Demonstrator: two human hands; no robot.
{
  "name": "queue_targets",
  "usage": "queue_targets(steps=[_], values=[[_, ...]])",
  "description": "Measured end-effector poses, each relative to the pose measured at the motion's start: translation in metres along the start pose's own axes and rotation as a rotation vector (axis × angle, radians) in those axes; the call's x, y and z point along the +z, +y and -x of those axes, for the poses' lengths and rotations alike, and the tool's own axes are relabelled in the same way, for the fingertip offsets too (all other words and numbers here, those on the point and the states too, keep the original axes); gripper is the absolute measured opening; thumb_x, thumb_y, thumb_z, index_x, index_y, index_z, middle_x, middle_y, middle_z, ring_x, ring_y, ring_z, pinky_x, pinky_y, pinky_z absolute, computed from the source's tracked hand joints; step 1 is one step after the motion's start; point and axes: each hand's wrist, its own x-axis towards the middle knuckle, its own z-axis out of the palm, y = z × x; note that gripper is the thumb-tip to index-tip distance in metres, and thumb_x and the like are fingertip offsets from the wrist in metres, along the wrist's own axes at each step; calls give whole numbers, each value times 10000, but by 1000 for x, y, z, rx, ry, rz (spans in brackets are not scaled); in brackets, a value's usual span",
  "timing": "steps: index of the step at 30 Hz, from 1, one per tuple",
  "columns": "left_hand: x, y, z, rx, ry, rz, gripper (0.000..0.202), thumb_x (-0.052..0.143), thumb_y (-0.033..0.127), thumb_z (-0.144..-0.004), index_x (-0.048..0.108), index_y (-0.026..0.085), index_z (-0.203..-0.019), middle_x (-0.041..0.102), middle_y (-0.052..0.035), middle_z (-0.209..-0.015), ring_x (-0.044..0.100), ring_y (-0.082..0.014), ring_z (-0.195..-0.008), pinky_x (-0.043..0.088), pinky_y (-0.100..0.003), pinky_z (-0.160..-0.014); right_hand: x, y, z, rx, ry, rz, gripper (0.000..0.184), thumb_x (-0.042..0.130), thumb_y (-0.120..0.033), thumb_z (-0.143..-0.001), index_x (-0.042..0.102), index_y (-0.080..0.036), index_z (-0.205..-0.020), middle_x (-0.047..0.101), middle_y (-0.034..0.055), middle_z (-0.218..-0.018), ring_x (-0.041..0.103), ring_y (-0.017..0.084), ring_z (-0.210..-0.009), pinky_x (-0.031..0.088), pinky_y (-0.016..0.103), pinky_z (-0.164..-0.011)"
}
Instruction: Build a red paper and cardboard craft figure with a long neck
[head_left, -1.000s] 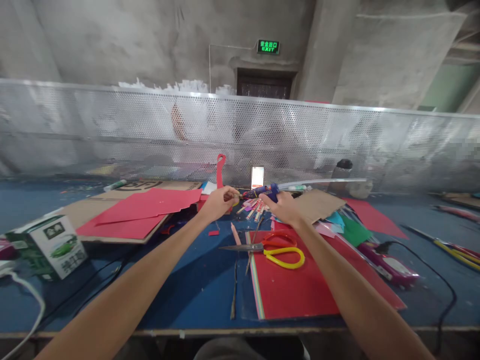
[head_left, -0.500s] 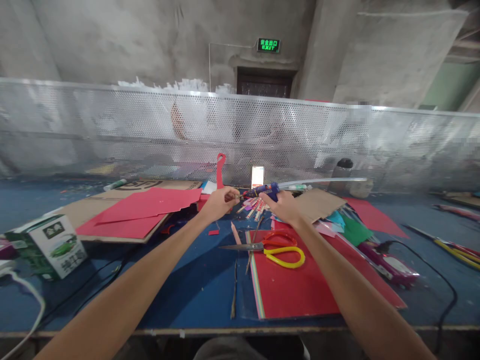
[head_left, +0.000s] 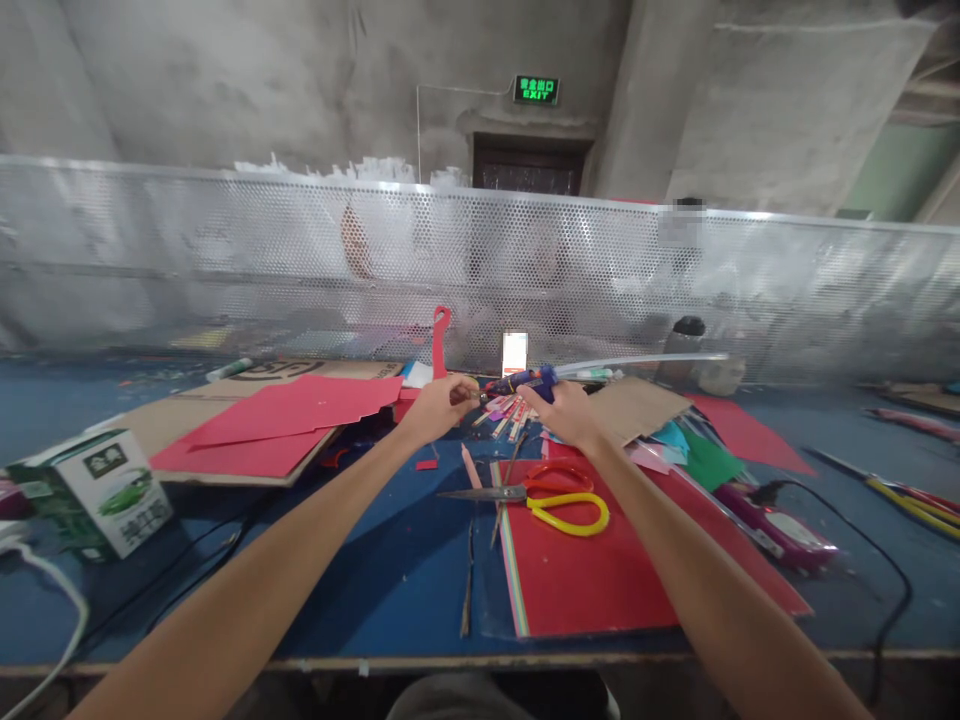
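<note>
Both arms reach far over a blue table (head_left: pixel 390 560). My right hand (head_left: pixel 564 412) is closed round a purple glue gun (head_left: pixel 525 381) with a long clear glue stick (head_left: pixel 645 361) trailing to the right. The gun's nozzle points left at my left hand (head_left: pixel 439 404), whose fingers pinch something small that I cannot make out, right at the tip. Several small pink paper strips (head_left: pixel 506 415) lie under the gun.
Scissors with red and yellow handles (head_left: pixel 551 497) lie on a stack of red paper (head_left: pixel 600 580). Red sheets on cardboard (head_left: pixel 262 430) sit left, beside a green-white box (head_left: pixel 101 492). A second glue gun (head_left: pixel 780 530) with a black cable lies right. A perforated metal screen (head_left: pixel 225 270) closes the back.
</note>
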Motion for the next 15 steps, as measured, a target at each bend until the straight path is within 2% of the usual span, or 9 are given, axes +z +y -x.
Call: queue_targets(steps=[10, 15], values=[[0, 1, 0, 16, 12, -26, 166, 701, 278, -829, 665, 193, -967, 726, -36, -858, 685, -171, -765, 562, -292, -694, -1, -4, 2, -45, -24, -41, 455, 533, -576, -944, 760, -196, -836, 768, 106, -808, 729, 296, -852, 488, 313, -748], [0, 0, 1, -29, -21, 20, 218, 700, 335, -848, 655, 197, -1011, 724, -43, -846, 682, -184, -743, 547, -266, -570, -2, -6, 4, -43, -16, -214, 408, 553, -545, -937, 766, -207, -856, 766, 71, -790, 720, 265, -823, 512, 311, -777]])
